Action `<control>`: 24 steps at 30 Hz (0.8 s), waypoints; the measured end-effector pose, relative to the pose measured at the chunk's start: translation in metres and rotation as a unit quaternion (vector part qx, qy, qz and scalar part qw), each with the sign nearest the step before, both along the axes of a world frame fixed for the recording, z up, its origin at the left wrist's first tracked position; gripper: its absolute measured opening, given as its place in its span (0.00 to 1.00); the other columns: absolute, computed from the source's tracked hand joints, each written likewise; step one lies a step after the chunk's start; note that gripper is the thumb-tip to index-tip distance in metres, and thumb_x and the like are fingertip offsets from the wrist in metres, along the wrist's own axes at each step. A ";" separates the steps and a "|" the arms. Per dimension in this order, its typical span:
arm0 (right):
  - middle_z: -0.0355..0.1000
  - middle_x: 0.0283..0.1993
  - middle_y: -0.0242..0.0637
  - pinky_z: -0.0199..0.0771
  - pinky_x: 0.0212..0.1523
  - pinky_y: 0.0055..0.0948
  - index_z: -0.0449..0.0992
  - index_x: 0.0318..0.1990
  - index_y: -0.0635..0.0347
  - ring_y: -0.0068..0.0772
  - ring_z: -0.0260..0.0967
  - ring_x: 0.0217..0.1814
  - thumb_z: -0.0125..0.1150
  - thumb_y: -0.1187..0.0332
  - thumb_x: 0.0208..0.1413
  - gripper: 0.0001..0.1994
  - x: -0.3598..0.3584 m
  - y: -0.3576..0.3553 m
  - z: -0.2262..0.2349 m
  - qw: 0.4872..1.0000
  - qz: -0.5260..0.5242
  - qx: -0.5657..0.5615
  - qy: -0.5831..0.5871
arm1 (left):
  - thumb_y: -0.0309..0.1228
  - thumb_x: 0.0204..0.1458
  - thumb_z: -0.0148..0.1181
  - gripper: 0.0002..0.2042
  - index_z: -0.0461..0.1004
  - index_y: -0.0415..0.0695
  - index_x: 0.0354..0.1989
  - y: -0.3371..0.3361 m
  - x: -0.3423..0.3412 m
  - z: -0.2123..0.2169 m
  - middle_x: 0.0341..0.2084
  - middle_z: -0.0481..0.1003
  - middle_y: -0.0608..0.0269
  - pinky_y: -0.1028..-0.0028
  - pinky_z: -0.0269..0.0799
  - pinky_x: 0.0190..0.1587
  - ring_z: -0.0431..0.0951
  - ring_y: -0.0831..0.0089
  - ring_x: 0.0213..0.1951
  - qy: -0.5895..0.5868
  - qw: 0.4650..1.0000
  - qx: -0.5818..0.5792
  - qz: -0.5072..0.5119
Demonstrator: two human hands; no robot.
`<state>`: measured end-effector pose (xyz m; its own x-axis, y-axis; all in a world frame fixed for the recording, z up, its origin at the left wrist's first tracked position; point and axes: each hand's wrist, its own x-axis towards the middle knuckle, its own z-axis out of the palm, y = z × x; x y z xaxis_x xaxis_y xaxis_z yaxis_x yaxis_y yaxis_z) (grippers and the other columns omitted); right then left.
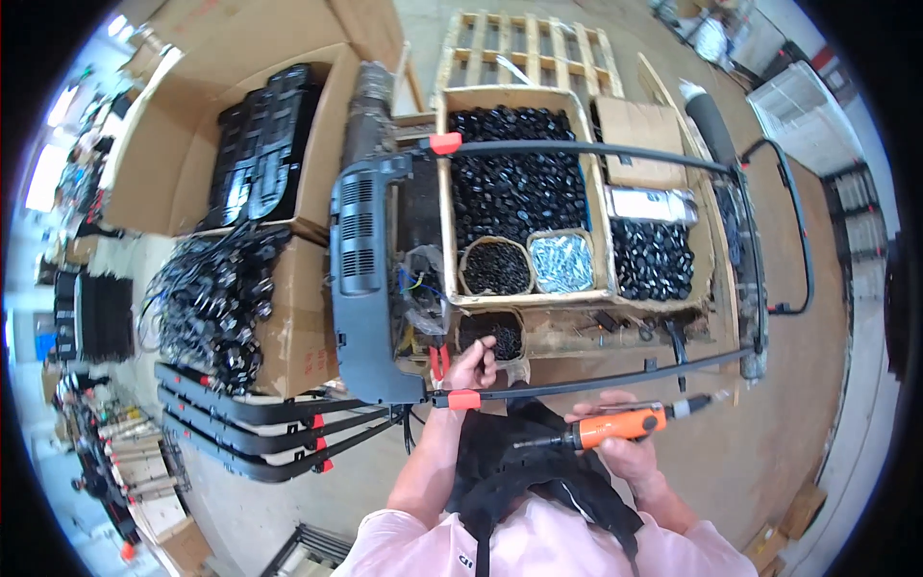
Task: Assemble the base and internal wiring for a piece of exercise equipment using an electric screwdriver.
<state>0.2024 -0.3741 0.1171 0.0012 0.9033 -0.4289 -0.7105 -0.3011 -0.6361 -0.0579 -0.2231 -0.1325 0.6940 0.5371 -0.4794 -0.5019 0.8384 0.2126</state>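
My right hand point(627, 452) is wrapped round an orange electric screwdriver point(611, 428), its bit pointing left in front of my body. My left hand point(474, 365) has its fingers curled together at the near edge of a small box of black screws point(502, 337); whatever they pinch is too small to make out. Across the bench lies a black tubular frame point(596, 378) with red clips point(460, 399). At the frame's left end sits a dark grey vented plastic housing point(363, 279). Red-handled pliers point(439, 362) lie beside my left hand.
Beneath the frame stands a large box of black caps point(514, 173), with smaller boxes of dark fasteners point(495, 267) and silvery screws point(561, 262) inside. Cartons of black parts point(264, 144) and cables point(216, 308) stand left, above stacked frames point(260, 413). A pallet point(529, 48) lies beyond.
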 end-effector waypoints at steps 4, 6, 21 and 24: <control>0.78 0.63 0.50 0.78 0.66 0.42 0.70 0.65 0.61 0.42 0.77 0.64 0.78 0.75 0.53 0.32 0.012 0.051 0.024 0.912 0.086 0.240 -0.322 | 0.44 0.73 0.53 0.18 0.77 0.44 0.59 -0.051 -0.033 0.010 0.29 0.75 0.68 0.74 0.71 0.33 0.75 0.76 0.33 0.134 0.991 0.025 -0.016; 0.78 0.63 0.47 0.77 0.66 0.37 0.72 0.64 0.60 0.37 0.78 0.62 0.78 0.74 0.53 0.31 0.009 0.074 0.021 0.887 0.094 0.247 -0.378 | 0.44 0.73 0.53 0.17 0.77 0.44 0.58 -0.071 -0.037 0.030 0.32 0.77 0.67 0.74 0.71 0.34 0.77 0.76 0.34 0.175 0.984 0.020 0.002; 0.77 0.60 0.48 0.75 0.67 0.43 0.68 0.63 0.61 0.41 0.75 0.65 0.74 0.75 0.57 0.28 -0.058 0.164 0.025 0.874 0.173 0.349 -0.290 | 0.34 0.74 0.53 0.16 0.73 0.39 0.63 -0.094 -0.053 0.200 0.37 0.75 0.68 0.82 0.63 0.28 0.69 0.81 0.30 0.191 0.951 -0.053 0.239; 0.77 0.60 0.48 0.75 0.67 0.43 0.68 0.62 0.62 0.40 0.75 0.64 0.73 0.75 0.57 0.27 -0.077 0.175 0.028 0.872 0.184 0.337 -0.305 | 0.36 0.74 0.53 0.16 0.74 0.40 0.61 -0.060 -0.058 0.196 0.36 0.75 0.69 0.81 0.63 0.27 0.69 0.80 0.30 0.130 0.949 -0.055 0.281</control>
